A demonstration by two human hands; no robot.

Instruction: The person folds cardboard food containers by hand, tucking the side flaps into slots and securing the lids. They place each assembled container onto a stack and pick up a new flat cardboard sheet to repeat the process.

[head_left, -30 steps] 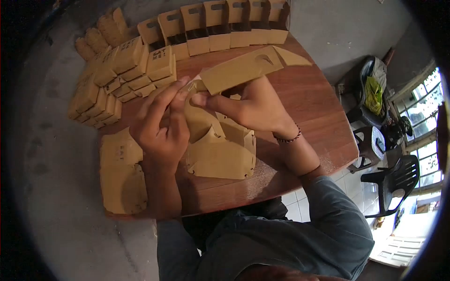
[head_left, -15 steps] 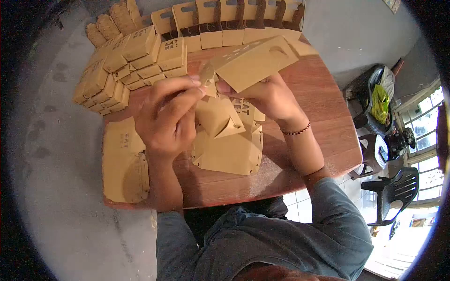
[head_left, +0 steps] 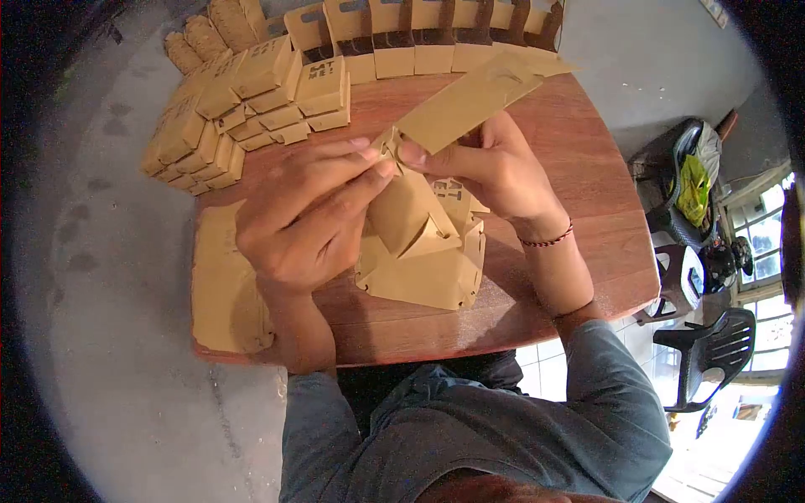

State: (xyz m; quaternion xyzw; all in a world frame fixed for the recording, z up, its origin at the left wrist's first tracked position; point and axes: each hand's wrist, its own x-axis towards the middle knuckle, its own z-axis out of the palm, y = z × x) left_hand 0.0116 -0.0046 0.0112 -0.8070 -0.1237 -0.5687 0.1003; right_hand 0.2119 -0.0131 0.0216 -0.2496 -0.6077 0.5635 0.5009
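A partly folded brown cardboard box (head_left: 470, 105) is held up over the table, its long panel tilted up to the right. The fingertips of my left hand (head_left: 314, 210) pinch a small flap at its near left corner. My right hand (head_left: 499, 172) grips the same corner from the other side, thumb on the cardboard and the other fingers partly hidden behind the panel. Below my fingertips hangs a panel (head_left: 407, 210) with a folded corner, apparently part of this box. Under it lie flat cardboard blanks (head_left: 419, 281), one with printed lettering.
Closed boxes (head_left: 268, 71) marked "EAT ME!" are stacked at the back left. A row of standing boxes (head_left: 394, 59) with handle cutouts lines the back edge. Flat blanks (head_left: 226, 285) lie at the left front of the wooden table (head_left: 579, 210). Chairs (head_left: 713, 360) stand at right.
The box's long panel has tilted to show a narrower face, and both hands have drawn closer at its corner. The whole view has shifted slightly.
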